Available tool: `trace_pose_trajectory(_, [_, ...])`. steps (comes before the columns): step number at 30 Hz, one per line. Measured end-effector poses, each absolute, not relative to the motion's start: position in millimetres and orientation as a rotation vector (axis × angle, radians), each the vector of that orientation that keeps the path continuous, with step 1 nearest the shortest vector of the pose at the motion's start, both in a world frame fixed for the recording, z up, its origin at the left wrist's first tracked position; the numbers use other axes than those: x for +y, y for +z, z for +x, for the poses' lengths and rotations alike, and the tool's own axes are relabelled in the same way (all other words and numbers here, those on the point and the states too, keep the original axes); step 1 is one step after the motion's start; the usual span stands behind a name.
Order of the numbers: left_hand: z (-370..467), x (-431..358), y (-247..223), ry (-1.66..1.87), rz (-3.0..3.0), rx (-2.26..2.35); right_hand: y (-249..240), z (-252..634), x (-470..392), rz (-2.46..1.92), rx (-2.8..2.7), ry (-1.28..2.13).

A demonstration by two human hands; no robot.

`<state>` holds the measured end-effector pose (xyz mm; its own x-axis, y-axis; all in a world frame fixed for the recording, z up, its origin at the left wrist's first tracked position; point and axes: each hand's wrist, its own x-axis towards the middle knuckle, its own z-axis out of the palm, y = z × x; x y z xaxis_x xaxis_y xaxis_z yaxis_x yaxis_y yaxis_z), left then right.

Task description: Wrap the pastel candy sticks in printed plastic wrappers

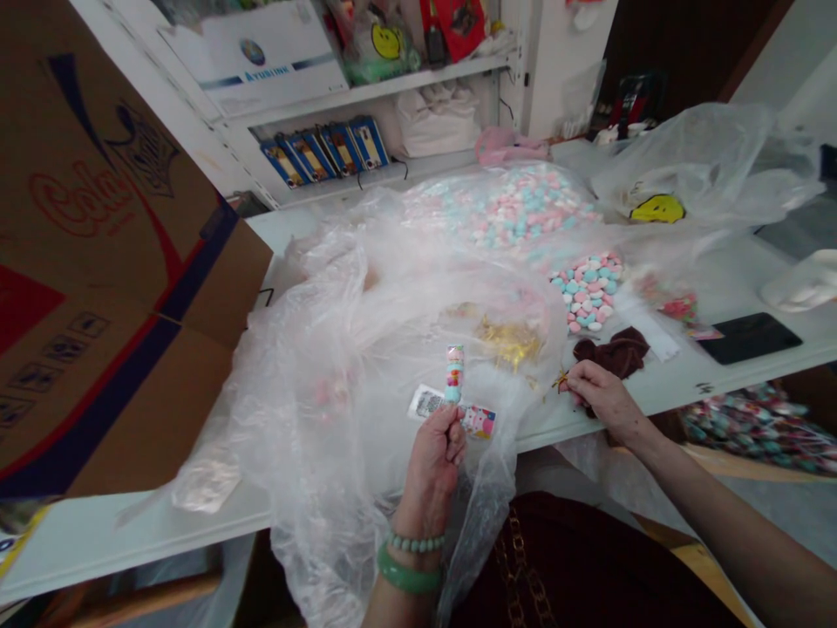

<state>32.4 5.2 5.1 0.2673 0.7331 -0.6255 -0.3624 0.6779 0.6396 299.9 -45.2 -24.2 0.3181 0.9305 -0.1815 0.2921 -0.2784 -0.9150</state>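
Note:
My left hand [437,447] is closed round the lower end of a small printed candy packet [454,371], which stands upright above the fingers with pastel sweets inside. Just behind it, a flat printed wrapper [480,422] lies on the clear plastic sheet. My right hand [605,399] pinches thin gold twist ties [561,380] beside a dark brown cloth [615,351]. More gold twist ties [513,342] lie in a pile on the plastic, beyond the left hand. Pink, blue and white candies [588,292] are heaped at the mouth of a big clear bag.
A large cardboard box [131,262] stands at the left. The clear plastic sheet [294,366] covers much of the white table. A black phone-like slab [751,338] lies at the right. Filled packets [758,427] sit below the table edge. Shelves [366,92] rise behind.

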Motion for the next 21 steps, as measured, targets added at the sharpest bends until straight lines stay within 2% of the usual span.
trace_pose_trajectory(6, [30.2, 3.0, 1.2, 0.733, 0.391, 0.997, -5.2, 288.5, -40.5, -1.379, -0.677, 1.214])
trace_pose_trajectory(12, [42.4, 4.5, 15.9, 0.74, 0.372, 0.741, 12.0, 254.6, -23.8, -1.237, -0.703, 1.398])
trace_pose_trajectory(14, [47.8, 8.6, 20.0, 0.72, 0.385, 0.724, 7.1, 245.3, -14.0, -1.311, -0.778, 1.334])
trace_pose_trajectory(19, [50.6, 16.0, 21.6, 0.755, 0.34, 0.798, -10.0, 236.2, 3.1, -1.749, -1.204, 0.87])
trace_pose_trajectory(21, [47.9, 18.1, 19.8, 0.749, 0.332, 0.809, -12.4, 236.8, 4.9, -1.789, -1.332, 0.801])
